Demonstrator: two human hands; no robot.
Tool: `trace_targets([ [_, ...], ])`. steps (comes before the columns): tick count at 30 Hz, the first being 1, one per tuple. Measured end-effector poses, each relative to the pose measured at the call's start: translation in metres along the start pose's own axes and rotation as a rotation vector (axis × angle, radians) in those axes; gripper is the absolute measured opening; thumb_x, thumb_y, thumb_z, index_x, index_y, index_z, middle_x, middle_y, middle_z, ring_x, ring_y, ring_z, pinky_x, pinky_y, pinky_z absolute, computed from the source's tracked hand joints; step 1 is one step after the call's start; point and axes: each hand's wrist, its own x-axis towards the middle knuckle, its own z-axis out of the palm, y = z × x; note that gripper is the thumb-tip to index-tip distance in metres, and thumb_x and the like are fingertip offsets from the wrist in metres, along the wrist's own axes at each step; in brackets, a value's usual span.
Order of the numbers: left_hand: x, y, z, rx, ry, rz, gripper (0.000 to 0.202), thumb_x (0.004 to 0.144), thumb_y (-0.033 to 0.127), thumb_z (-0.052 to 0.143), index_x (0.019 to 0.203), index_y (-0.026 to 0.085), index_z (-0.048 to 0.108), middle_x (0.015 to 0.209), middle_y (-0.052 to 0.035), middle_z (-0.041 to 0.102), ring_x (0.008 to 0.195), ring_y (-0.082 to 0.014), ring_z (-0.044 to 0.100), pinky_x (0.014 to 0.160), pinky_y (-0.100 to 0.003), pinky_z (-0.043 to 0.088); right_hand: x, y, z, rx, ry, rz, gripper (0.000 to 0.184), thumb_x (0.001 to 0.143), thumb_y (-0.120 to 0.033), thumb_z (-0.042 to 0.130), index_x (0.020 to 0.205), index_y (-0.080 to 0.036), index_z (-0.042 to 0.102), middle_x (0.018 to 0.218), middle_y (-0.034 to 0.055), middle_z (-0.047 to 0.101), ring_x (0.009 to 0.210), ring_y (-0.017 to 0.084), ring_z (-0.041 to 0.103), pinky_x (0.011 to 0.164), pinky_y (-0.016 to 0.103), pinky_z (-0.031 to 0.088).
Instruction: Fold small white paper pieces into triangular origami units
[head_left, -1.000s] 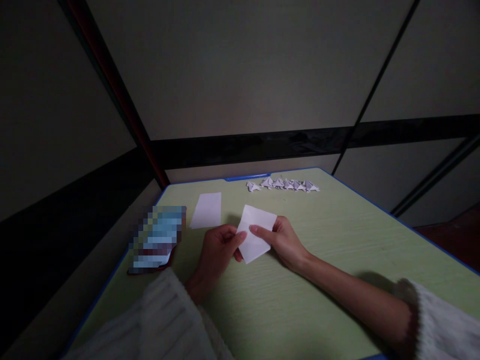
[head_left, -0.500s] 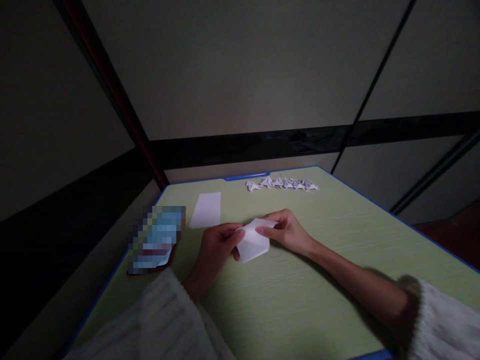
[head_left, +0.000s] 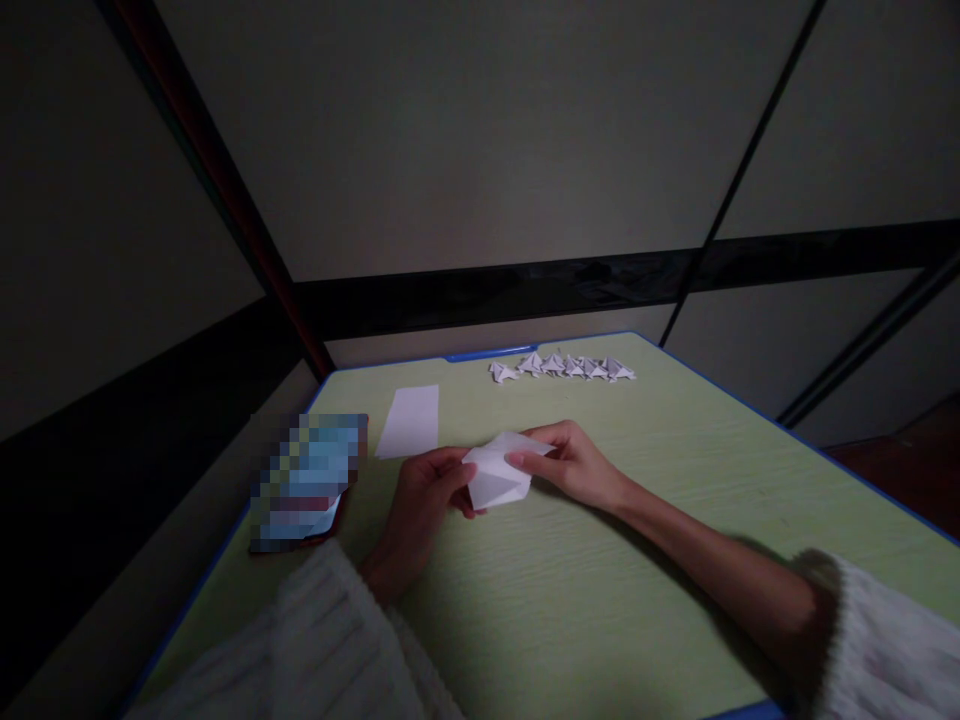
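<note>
A small white sheet of paper [head_left: 495,475] is held between both hands just above the green table [head_left: 585,600], its far edge bent over toward me. My left hand [head_left: 420,505] pinches its left side with thumb and fingers closed. My right hand [head_left: 574,465] grips the right side, fingers curled over the folded top edge. Both wrists come out of white knit sleeves.
A flat white paper [head_left: 409,420] lies beyond my left hand. A row of several small folded paper shapes [head_left: 562,367] sits at the table's far edge. A blurred-out object [head_left: 304,480] rests at the left edge. The table has a blue rim; dark walls stand behind.
The paper was flat and open one second ago; its far edge has since been folded over toward me by my right hand. Both hands stayed in place.
</note>
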Motion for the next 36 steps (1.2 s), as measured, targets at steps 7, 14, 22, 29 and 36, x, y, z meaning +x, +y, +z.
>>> trace_targets([
  [7, -0.001, 0.001, 0.002, 0.027, 0.019, -0.005, 0.008, 0.057, 0.019, 0.058, 0.057, 0.011, 0.059, 0.040, 0.0035, 0.054, 0.033, -0.0073, 0.047, 0.033, -0.017, 0.033, -0.001, -0.003, 0.000, -0.021, -0.002, 0.010, 0.017, 0.066, -0.023, 0.056, 0.065, -0.010, 0.066, 0.053, 0.0001, 0.057, 0.049, 0.007, 0.044, 0.048, 0.020, 0.033],
  [14, -0.001, 0.002, -0.001, -0.036, 0.061, 0.013, 0.008, 0.058, 0.015, 0.056, 0.063, 0.015, 0.063, 0.044, 0.0032, 0.057, 0.036, -0.0070, 0.047, 0.034, -0.017, 0.035, 0.001, 0.002, -0.001, 0.209, -0.057, 0.092, 0.021, 0.059, -0.013, 0.056, 0.077, -0.016, 0.067, 0.066, 0.0015, 0.063, 0.057, 0.009, 0.051, 0.052, 0.022, 0.039],
  [22, -0.005, 0.005, -0.002, -0.036, -0.052, 0.076, 0.018, 0.059, 0.017, 0.059, 0.076, 0.015, 0.063, 0.045, 0.0049, 0.054, 0.038, -0.0075, 0.049, 0.036, -0.017, 0.038, 0.003, 0.007, -0.005, 0.314, -0.005, 0.048, 0.018, 0.055, -0.005, 0.051, 0.059, -0.015, 0.066, 0.055, 0.0006, 0.060, 0.050, 0.008, 0.050, 0.047, 0.021, 0.036],
  [29, -0.002, 0.000, -0.003, 0.015, -0.157, -0.015, 0.024, 0.064, 0.034, 0.054, 0.057, 0.012, 0.056, 0.042, 0.0004, 0.056, 0.035, -0.0104, 0.051, 0.034, -0.019, 0.039, 0.001, 0.004, -0.009, 0.135, -0.071, -0.009, 0.015, 0.059, -0.008, 0.053, 0.061, -0.015, 0.066, 0.058, 0.0001, 0.061, 0.055, 0.009, 0.051, 0.054, 0.023, 0.036],
  [36, -0.002, 0.002, 0.001, 0.169, -0.127, -0.014, 0.018, 0.063, 0.028, 0.056, 0.057, 0.012, 0.058, 0.042, 0.0022, 0.055, 0.034, -0.0092, 0.051, 0.034, -0.018, 0.038, 0.000, -0.003, -0.006, 0.078, -0.073, -0.004, 0.014, 0.060, -0.010, 0.055, 0.066, -0.016, 0.066, 0.061, -0.0001, 0.062, 0.056, 0.009, 0.052, 0.055, 0.023, 0.038],
])
